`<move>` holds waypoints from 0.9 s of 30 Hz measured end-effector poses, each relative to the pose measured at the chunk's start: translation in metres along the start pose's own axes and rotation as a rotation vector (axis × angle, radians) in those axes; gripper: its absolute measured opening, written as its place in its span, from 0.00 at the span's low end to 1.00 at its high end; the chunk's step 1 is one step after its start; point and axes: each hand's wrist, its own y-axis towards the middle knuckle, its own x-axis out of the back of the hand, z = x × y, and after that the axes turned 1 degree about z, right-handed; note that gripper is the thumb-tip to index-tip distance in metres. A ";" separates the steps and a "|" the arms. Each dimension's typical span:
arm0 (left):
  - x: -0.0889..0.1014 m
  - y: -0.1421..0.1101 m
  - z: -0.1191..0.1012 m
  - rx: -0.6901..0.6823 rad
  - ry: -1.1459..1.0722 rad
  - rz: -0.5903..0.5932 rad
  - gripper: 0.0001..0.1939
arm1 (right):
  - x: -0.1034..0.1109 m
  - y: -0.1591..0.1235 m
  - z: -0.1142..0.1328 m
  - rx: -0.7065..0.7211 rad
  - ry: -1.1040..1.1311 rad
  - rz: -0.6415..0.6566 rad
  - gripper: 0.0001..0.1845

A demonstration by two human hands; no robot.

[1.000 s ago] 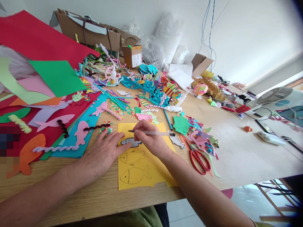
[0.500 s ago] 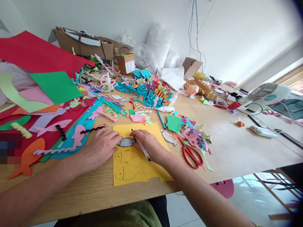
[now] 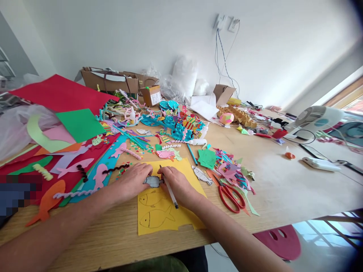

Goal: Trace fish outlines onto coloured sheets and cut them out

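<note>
On a sheet of yellow paper [image 3: 184, 172] lies a small grey paper fish [image 3: 153, 182]. My left hand [image 3: 134, 181] holds its left end down with fingers close together. My right hand [image 3: 178, 185] grips a pen [image 3: 171, 195], its dark tip near the top of the fish, while the fingers cover the tail end. Two fish outlines are drawn below: an upper fish outline [image 3: 151, 198] and a larger lower fish outline [image 3: 155, 219]. Right of the yellow sheet are another paper fish [image 3: 202, 175] and red-handled scissors [image 3: 231, 198].
Orange [image 3: 48, 200] and pink paper fish [image 3: 100, 175] lie at left near coloured sheets. Behind my hands sit blue painted egg-carton pieces [image 3: 181, 132] and a blue pencil [image 3: 192, 154]. Paper scraps [image 3: 227, 166] are piled at right, a white fan [image 3: 314, 119] farther off.
The view has tilted up, bringing wall sockets into sight and shifting the table lower. Both hands stay at the grey fish, with the pen still in my right hand.
</note>
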 end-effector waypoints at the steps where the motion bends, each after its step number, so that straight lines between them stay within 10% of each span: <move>1: 0.000 0.001 -0.001 0.015 -0.028 0.005 0.05 | 0.000 0.000 0.000 0.002 0.002 -0.008 0.17; 8: 0.003 0.003 0.003 0.052 -0.341 0.037 0.06 | 0.003 -0.005 0.001 -0.046 0.068 -0.084 0.15; 14: 0.021 0.020 0.001 0.051 -0.700 0.083 0.15 | 0.033 -0.032 -0.003 -0.192 0.114 -0.397 0.05; 27: -0.020 0.140 -0.097 -0.094 -0.565 0.204 0.19 | 0.046 -0.101 -0.042 -0.383 -0.055 -0.674 0.09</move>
